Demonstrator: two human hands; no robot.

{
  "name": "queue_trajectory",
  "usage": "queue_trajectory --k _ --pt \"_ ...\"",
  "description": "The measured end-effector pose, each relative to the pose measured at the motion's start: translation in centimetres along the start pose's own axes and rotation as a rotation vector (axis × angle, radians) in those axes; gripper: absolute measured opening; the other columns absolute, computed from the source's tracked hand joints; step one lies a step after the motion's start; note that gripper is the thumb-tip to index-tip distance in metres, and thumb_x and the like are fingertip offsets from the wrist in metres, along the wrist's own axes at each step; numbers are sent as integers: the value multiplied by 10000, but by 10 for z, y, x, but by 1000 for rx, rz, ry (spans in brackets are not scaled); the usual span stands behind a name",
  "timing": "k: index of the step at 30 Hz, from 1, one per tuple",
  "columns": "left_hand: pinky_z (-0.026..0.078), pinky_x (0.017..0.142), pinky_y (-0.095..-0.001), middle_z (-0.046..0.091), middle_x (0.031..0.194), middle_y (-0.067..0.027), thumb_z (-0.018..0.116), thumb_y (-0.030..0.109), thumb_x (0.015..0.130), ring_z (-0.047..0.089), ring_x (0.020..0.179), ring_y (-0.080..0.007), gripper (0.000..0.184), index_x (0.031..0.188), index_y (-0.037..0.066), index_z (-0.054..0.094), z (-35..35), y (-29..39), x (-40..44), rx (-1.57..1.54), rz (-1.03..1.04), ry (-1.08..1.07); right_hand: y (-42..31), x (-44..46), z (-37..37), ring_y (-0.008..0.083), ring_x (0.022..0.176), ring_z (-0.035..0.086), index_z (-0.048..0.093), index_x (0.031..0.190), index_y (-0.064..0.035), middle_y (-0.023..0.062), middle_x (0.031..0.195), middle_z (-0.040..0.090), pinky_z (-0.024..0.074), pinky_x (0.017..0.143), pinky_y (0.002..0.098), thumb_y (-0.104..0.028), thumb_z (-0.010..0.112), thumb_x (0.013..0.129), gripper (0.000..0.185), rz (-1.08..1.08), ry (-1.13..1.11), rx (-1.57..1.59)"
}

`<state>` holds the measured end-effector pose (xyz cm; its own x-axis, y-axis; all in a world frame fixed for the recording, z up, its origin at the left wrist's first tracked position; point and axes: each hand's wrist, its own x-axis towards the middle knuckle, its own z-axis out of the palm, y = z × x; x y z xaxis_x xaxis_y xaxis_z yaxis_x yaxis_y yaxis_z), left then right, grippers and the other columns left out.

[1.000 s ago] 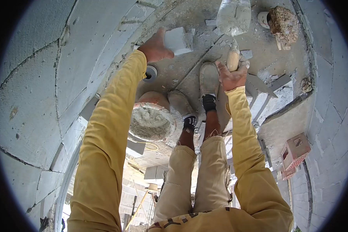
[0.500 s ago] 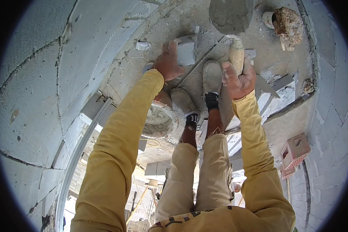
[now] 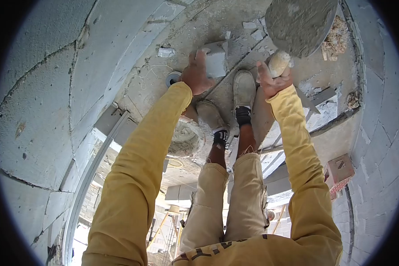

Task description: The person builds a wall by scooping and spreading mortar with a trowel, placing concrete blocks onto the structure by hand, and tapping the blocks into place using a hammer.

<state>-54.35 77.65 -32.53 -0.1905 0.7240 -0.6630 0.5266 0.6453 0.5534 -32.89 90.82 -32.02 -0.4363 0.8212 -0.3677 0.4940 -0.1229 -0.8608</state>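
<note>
My right hand (image 3: 275, 82) is wrapped round the pale handle of a trowel (image 3: 301, 26). Its wide, rounded blade carries a smear of wet grey mortar and points away to the upper right. My left hand (image 3: 197, 74) has its thumb and fingers apart. It is beside a light grey block (image 3: 216, 62); whether the fingers touch the block I cannot tell. Just left of that hand a small round grey object (image 3: 173, 78) shows on the floor. A bucket of mortar (image 3: 184, 137) is partly hidden behind my left forearm.
Block walls (image 3: 40, 97) rise on the left and right. Block chips (image 3: 166, 52) and a crumbly brown chunk (image 3: 335, 40) lie on the dusty floor. Cut block pieces (image 3: 326, 104) are right of my shoes (image 3: 244, 88). A pink crate (image 3: 340, 170) is by the right wall.
The trowel has swung to the right and its blade has turned, now partly covering the brown chunk. My left hand has shifted slightly down and right. The grey block stays on the floor.
</note>
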Motion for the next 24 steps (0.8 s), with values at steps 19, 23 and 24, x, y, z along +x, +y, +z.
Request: queue_trajectory --k 19,23,24 --pt "488 903 -494 247 1384 -231 730 126 647 510 1082 -494 869 1353 163 225 23 -9 -9 52 116 123 52 12 15 126 442 486 481 1118 -13 52 614 518 372 369 292 -157 680 772 424 825 -484 -369" --pt "497 886 -504 227 1409 -215 719 125 667 539 1046 -499 850 1355 182 223 18 -4 -14 31 25 52 -32 22 -18 227 560 583 547 1017 15 130 718 603 474 497 342 -231 717 716 425 283 -187 -108" --pt "490 899 -493 242 1392 -220 715 128 658 520 1073 -489 847 1351 156 230 15 -3 -14 24 10 47 -75 16 -24 188 548 568 538 1026 4 99 694 586 459 471 317 -197 720 731 400 257 -97 94"
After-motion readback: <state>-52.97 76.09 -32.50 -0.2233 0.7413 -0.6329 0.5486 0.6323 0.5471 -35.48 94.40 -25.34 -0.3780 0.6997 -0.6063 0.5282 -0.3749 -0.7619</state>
